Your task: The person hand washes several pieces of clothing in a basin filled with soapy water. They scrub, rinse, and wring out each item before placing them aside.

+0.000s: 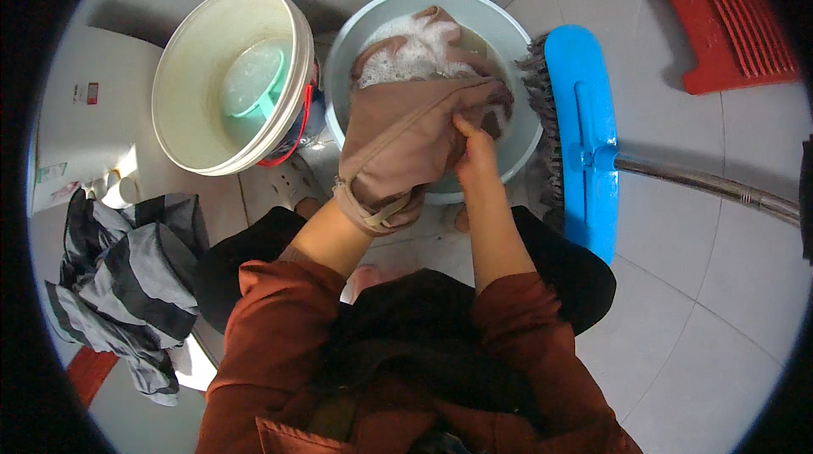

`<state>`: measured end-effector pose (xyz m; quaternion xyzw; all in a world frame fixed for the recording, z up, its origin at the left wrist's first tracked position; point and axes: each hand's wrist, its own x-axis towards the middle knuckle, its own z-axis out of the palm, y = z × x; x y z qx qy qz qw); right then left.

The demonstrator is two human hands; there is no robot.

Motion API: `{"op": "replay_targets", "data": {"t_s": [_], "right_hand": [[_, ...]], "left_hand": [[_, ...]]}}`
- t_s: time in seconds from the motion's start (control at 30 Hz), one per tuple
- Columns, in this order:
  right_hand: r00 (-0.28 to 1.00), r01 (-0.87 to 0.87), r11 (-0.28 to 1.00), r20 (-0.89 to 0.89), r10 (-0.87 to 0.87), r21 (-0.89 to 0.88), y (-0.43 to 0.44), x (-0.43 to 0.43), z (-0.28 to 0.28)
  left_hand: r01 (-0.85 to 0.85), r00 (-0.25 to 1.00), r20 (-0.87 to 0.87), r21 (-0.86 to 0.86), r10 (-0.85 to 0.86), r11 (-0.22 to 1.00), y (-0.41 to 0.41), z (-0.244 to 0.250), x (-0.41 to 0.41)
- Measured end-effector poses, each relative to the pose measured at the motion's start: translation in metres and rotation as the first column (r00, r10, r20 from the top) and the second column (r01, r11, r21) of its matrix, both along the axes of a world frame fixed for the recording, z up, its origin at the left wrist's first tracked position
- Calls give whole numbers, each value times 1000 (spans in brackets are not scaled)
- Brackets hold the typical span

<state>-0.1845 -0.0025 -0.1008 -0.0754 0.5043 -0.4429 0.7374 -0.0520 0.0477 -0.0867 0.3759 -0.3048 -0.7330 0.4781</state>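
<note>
A wet brown garment [406, 136] hangs over the near side of a pale blue plastic basin [375, 6], part of it lying in sudsy water. White foam [419, 50] covers the cloth at the basin's far side. My left forearm goes into the garment's opening, where a waistband or hem with a drawstring surrounds it; the left hand itself is hidden by the cloth. My right hand [475, 148] holds the garment's right side above the basin, thumb on top and the other fingers mostly out of sight.
Left of the basin stands a cream bucket [184, 73] with a green plastic dipper [270, 101] inside. A blue broom [587, 136] lies close on the right, its metal handle [705, 182] running rightward. A red plastic stool [718, 41] is upper right. Grey-and-black cloth [140, 263] lies at left.
</note>
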Motion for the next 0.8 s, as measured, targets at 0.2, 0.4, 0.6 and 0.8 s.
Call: {"op": "replay_targets", "data": {"t_s": [0.2,0.4,0.6,0.8], "right_hand": [[985,-26,999,-171,23,-18,-10,-18,-5],[969,228,973,-107,-223,35,-24,-42,-11],[922,381,904,-3,-388,196,-31,-54,-16],[977,189,980,93,-194,66,-15,-43,-12]], "left_hand": [[115,990,82,-47,-110,992,5,7,15],[97,994,39,14,-98,995,-9,5,26],[-133,989,-18,352,149,926,-17,4,35],[-71,976,-164,398,146,915,-10,5,22]]}}
